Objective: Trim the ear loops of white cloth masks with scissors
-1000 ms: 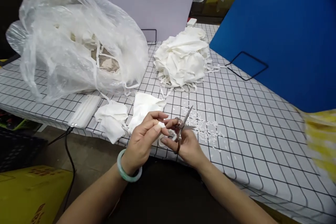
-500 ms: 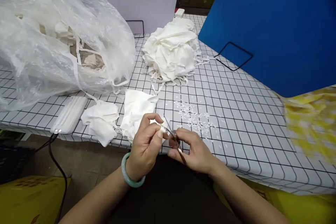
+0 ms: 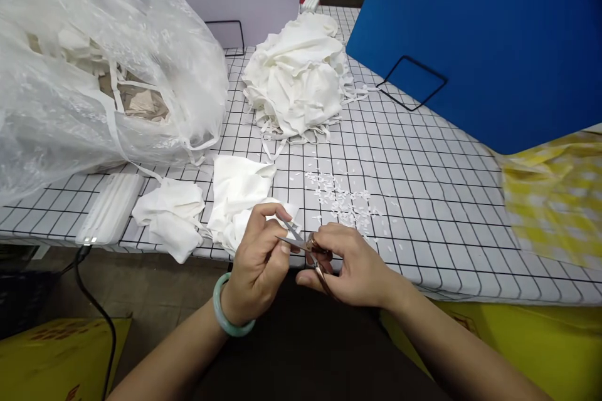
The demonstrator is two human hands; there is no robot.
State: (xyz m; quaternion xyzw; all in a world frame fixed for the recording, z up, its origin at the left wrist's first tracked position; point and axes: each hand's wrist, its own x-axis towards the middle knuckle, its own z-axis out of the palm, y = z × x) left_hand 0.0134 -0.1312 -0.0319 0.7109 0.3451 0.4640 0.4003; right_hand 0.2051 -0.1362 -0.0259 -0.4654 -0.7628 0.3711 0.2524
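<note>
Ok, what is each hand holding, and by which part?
Right hand holds scissors by the handles. Left hand pinches a white cloth piece at its near edge.

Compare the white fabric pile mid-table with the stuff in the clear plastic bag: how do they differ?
The fabric pile lies loose and uncovered on the grid-patterned table; the bag's contents are enclosed in the clear plastic bag.
The pile is compact and heaped; the bag bulks larger and spreads wider.
The pile looks plain white; the bag's contents also show beige patches.
Both are crumpled white fabric pieces with thin straps trailing out.
</note>
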